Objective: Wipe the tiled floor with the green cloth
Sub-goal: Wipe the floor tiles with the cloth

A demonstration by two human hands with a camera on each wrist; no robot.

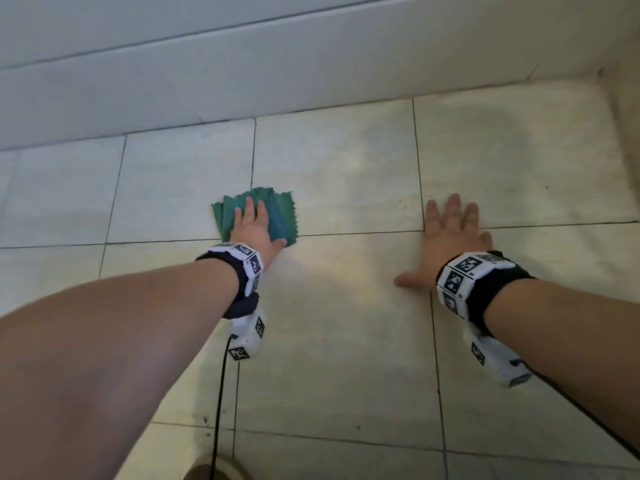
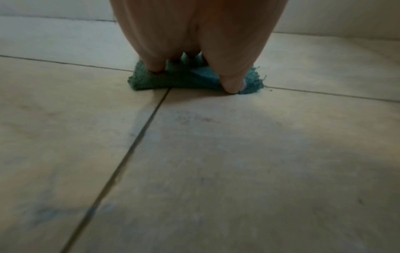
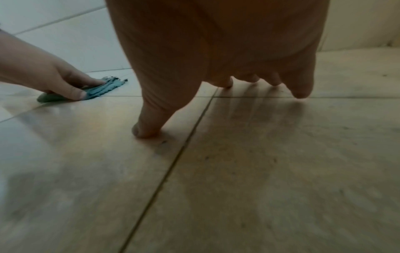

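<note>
We see a floor of large, pale, glossy rectangular tiles with thin dark grout lines, meeting a low white tiled wall at the far side. Faint grey smudges and small dark specks mark the tiles.

A small green cloth lies crumpled flat on the floor, left of centre, over a crossing of grout lines. It looks soft and nubbly, with zigzag-cut edges.

Our left hand lies flat on the cloth, fingers straight and pressing down; its grip is apart, not curled round the fabric. In the left wrist view, fingertips push into the cloth, which bunches between them.

Our right hand rests on bare tile well to the right of the cloth, palm down, fingers spread, thumb out to the side. Its grip is apart and holds nothing.

Both wrists wear black bands with white, black-patterned marker blocks.
</note>
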